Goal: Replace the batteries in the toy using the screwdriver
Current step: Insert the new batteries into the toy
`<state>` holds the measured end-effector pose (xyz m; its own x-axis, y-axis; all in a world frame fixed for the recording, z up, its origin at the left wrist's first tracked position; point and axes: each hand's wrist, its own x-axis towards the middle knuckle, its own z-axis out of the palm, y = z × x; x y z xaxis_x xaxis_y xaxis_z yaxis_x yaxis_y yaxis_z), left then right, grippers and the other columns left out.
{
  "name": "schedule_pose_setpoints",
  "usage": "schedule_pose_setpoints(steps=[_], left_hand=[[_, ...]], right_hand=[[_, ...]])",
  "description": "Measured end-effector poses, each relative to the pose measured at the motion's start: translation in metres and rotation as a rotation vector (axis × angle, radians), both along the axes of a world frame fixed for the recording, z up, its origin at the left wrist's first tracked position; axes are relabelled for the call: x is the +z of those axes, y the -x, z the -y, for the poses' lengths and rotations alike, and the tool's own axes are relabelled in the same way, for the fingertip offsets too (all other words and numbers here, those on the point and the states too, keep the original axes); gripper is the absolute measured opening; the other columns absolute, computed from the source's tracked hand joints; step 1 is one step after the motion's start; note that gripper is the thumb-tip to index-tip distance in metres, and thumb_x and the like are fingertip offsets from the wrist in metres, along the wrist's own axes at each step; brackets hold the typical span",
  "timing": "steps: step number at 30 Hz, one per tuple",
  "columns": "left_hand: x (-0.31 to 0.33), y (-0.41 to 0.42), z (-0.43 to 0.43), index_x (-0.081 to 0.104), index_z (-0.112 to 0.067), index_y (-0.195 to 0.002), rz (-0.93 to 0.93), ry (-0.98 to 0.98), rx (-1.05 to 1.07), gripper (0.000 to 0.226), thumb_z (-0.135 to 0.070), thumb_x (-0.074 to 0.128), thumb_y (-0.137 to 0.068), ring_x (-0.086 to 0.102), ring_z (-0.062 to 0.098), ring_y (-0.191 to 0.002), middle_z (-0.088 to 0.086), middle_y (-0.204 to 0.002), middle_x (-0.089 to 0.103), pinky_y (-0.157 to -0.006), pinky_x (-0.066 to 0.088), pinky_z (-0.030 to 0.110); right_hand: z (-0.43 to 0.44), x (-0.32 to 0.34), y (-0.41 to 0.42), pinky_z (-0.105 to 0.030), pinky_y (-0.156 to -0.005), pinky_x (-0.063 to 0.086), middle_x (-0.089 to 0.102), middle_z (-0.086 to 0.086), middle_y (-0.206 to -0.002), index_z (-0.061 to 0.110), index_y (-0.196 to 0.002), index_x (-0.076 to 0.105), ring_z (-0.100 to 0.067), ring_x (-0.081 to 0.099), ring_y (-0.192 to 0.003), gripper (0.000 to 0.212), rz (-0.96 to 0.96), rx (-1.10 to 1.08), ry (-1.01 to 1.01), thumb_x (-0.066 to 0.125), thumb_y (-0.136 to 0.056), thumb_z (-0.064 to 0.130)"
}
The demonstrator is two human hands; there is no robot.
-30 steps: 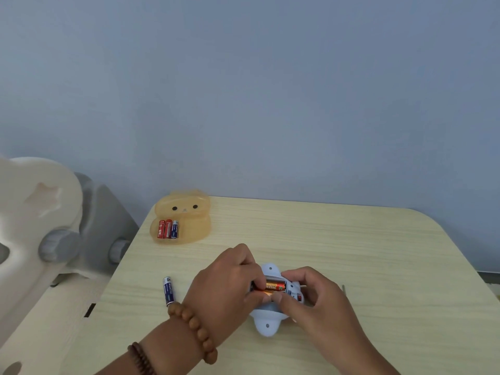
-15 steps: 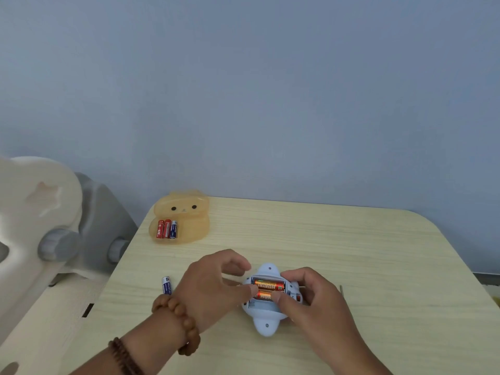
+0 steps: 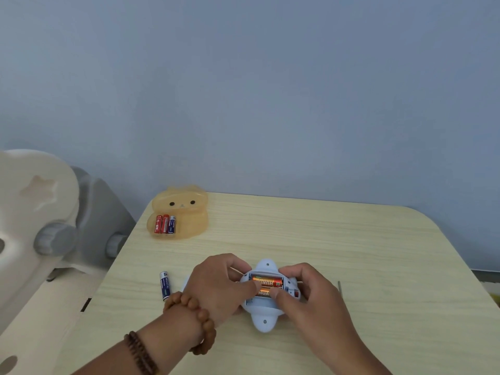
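I see pale blue toy [image 3: 263,312], smooth rounded plastic, bay open, two orange batteries [image 3: 266,281] inside. Both grip toy: left hand [image 3: 216,288], right hand [image 3: 313,299], thumbs on nearer battery.

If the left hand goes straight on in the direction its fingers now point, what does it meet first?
The left hand points right, at the toy. Its thumb seems to touch the lower battery in the open compartment, so that comes first; behind it is the right hand.

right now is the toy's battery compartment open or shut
Open: two orange batteries lie uncovered in the bay of the toy.
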<state>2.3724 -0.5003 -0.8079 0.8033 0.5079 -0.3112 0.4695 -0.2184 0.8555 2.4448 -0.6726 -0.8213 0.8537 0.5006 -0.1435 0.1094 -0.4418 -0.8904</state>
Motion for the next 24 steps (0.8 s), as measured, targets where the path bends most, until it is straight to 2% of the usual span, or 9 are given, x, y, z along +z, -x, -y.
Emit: schedule_pose_setpoints(steps=[3,7,9,12,16,18,20,21,24], left_hand=[[-0.001,0.0,-0.002,0.071,-0.022,-0.089,-0.028,0.078,0.009,0.019,-0.024,0.083,-0.075,0.074,0.018,-0.073,0.004,-0.079,0.076,-0.064,0.064,0.04],[-0.004,-0.001,-0.003,0.07,-0.021,-0.087,-0.046,0.082,0.023,0.023,-0.026,0.085,-0.07,0.074,0.021,-0.071,0.007,-0.077,0.075,-0.064,0.063,0.044],[-0.005,-0.001,-0.002,0.069,-0.02,-0.087,-0.036,0.077,0.02,0.025,-0.025,0.085,-0.069,0.074,0.023,-0.072,0.009,-0.078,0.075,-0.064,0.063,0.045],[-0.009,-0.002,0.0,0.067,-0.02,-0.088,-0.019,0.076,0.013,0.026,-0.024,0.085,-0.069,0.074,0.023,-0.071,0.009,-0.076,0.075,-0.064,0.063,0.047],[-0.01,-0.003,0.002,0.067,-0.023,-0.082,-0.018,0.093,0.007,0.03,-0.029,0.085,-0.059,0.074,0.027,-0.071,0.012,-0.076,0.074,-0.064,0.062,0.049],[-0.009,-0.003,0.002,0.067,-0.02,-0.083,-0.026,0.134,0.015,0.031,-0.026,0.087,-0.061,0.074,0.029,-0.074,0.014,-0.077,0.075,-0.066,0.062,0.051],[-0.009,-0.002,0.001,0.066,-0.017,-0.087,-0.039,0.138,0.011,0.029,-0.022,0.088,-0.068,0.074,0.029,-0.077,0.015,-0.08,0.075,-0.068,0.063,0.049],[-0.009,-0.001,0.001,0.066,-0.017,-0.088,-0.046,0.125,0.007,0.03,-0.023,0.088,-0.068,0.074,0.028,-0.077,0.014,-0.082,0.075,-0.068,0.063,0.047],[-0.005,0.0,0.004,0.064,-0.018,-0.089,-0.07,0.043,-0.027,0.032,-0.025,0.087,-0.067,0.07,0.021,-0.066,0.011,-0.081,0.074,-0.061,0.062,0.038]], right_hand=[[0.0,0.001,0.0,-0.026,-0.073,0.057,0.075,0.017,-0.089,0.038,-0.093,0.068,-0.001,0.07,-0.079,0.019,-0.007,0.009,0.009,0.076,-0.083,0.024],[0.001,0.004,0.0,-0.017,-0.067,0.052,0.074,0.016,-0.091,0.038,-0.095,0.067,-0.001,0.069,-0.079,0.019,0.001,0.041,0.01,0.074,-0.085,0.024],[0.0,0.004,0.0,-0.02,-0.069,0.053,0.074,0.013,-0.091,0.038,-0.096,0.066,-0.002,0.069,-0.079,0.019,-0.006,0.043,0.03,0.074,-0.085,0.025],[0.001,0.004,-0.004,-0.032,-0.075,0.058,0.075,0.01,-0.092,0.037,-0.094,0.066,-0.007,0.071,-0.083,0.021,-0.018,0.04,0.047,0.075,-0.082,0.023],[0.002,0.008,-0.008,-0.027,-0.07,0.056,0.074,0.007,-0.09,0.035,-0.092,0.066,-0.007,0.069,-0.08,0.021,-0.013,0.051,0.087,0.076,-0.08,0.02],[0.002,0.011,-0.011,-0.03,-0.072,0.057,0.074,0.008,-0.089,0.034,-0.091,0.066,-0.008,0.07,-0.08,0.022,-0.018,0.058,0.111,0.077,-0.077,0.022],[0.001,0.011,-0.013,-0.033,-0.073,0.058,0.075,0.008,-0.089,0.035,-0.09,0.066,-0.008,0.07,-0.08,0.021,-0.017,0.069,0.135,0.076,-0.075,0.025],[0.0,0.011,-0.013,-0.029,-0.072,0.057,0.075,0.009,-0.09,0.035,-0.09,0.066,-0.007,0.07,-0.08,0.02,-0.018,0.076,0.146,0.076,-0.075,0.025],[0.0,0.011,-0.011,-0.022,-0.07,0.054,0.075,0.011,-0.092,0.036,-0.089,0.064,-0.003,0.07,-0.081,0.021,-0.036,0.077,0.158,0.076,-0.074,0.026]])
